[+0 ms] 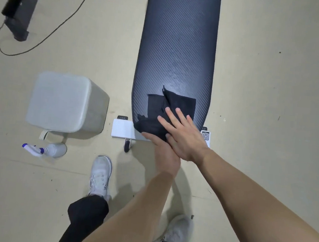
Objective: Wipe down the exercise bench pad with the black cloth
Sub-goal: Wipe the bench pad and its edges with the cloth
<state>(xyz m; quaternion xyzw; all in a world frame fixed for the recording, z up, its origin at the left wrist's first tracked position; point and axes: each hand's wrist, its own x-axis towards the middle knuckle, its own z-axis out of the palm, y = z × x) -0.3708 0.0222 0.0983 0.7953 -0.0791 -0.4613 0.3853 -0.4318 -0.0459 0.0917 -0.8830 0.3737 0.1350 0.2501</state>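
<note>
Head camera view, looking straight down at a long dark bench pad [178, 46] with a ribbed texture, running away from the person. A black cloth [161, 109] lies flat on the near end of the pad, one corner spilling over the near left edge. The right hand [182, 134] rests on the cloth with fingers spread and palm down, its grip open and pressing rather than clutching. The left hand [164, 151] sits just below and partly under the right, at the pad's near edge; its fingers are hidden, so its grip cannot be told. On the pale floor [268, 129] to the left stand a white cube-shaped stool [64, 102] and, near it, a spray bottle [45, 149] lying on its side. A white sneaker [101, 175] is planted beside the bench's white foot bracket [122, 130].

Wiping appears to be at the near end, with most of the pad's length beyond the cloth. The next move likely calls for pushing the cloth forward along the pad, keeping the palm flat so the cloth does not bunch.
</note>
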